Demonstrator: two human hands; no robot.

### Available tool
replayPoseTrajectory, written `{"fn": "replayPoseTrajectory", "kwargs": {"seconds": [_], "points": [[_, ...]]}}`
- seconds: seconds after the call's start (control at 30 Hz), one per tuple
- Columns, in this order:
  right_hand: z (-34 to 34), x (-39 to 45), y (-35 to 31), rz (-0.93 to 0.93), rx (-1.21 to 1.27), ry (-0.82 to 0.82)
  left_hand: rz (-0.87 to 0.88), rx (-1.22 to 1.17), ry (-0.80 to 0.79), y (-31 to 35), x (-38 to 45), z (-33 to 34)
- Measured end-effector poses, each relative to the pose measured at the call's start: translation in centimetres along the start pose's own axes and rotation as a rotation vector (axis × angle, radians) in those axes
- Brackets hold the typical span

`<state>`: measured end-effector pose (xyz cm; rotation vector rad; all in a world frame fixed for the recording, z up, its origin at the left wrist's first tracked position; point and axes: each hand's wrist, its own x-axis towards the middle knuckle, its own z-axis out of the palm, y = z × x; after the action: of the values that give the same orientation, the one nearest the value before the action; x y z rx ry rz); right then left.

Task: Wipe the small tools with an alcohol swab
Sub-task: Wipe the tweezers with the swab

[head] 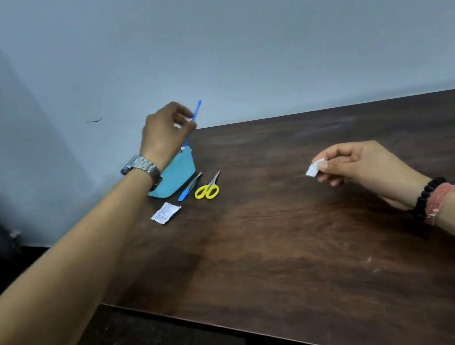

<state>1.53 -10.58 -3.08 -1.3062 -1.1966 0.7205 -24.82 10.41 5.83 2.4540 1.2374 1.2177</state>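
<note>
My left hand (165,134) is raised over a light blue container (177,175) at the table's far left and pinches a thin blue tool (196,111) that points up, its lower end at the container's rim. My right hand (359,163) hovers over the table to the right, pinching a small folded white alcohol swab (313,169). Beside the container lie a blue-handled tool with a metal tip (188,189) and small yellow-handled scissors (208,188). A torn white swab packet (165,212) lies in front of them.
The dark wooden table (290,237) meets a pale wall at the back. Its front-left edge runs diagonally, with dark floor below. My left wrist wears a metal watch (142,168); my right wrist wears a black bead bracelet and a red thread band.
</note>
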Motion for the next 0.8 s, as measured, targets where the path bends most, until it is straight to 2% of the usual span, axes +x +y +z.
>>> {"fn": "replayPoseTrajectory", "kwargs": {"seconds": [0.07,0.17,0.27,0.4,0.57,0.8], "points": [[0.1,0.0,0.1,0.005,-0.014,-0.006,-0.091,0.228,-0.072,-2.7,0.8,-2.0],[0.2,0.0,0.1,0.004,-0.038,-0.01,-0.232,0.429,-0.205,-5.4,1.1,-2.8],[0.2,-0.1,0.3,0.01,-0.052,0.004,-0.232,0.518,-0.308,-6.0,0.7,-2.5],[0.1,-0.1,0.5,0.016,-0.074,0.008,-0.192,0.558,-0.367,-5.2,0.4,-1.9],[0.0,-0.2,0.6,-0.003,-0.111,0.018,-0.165,0.575,-0.386,-4.8,0.2,-1.1],[-0.1,0.2,1.0,-0.029,-0.143,0.073,0.01,0.561,-0.236,-2.5,-0.8,-0.2]]}}
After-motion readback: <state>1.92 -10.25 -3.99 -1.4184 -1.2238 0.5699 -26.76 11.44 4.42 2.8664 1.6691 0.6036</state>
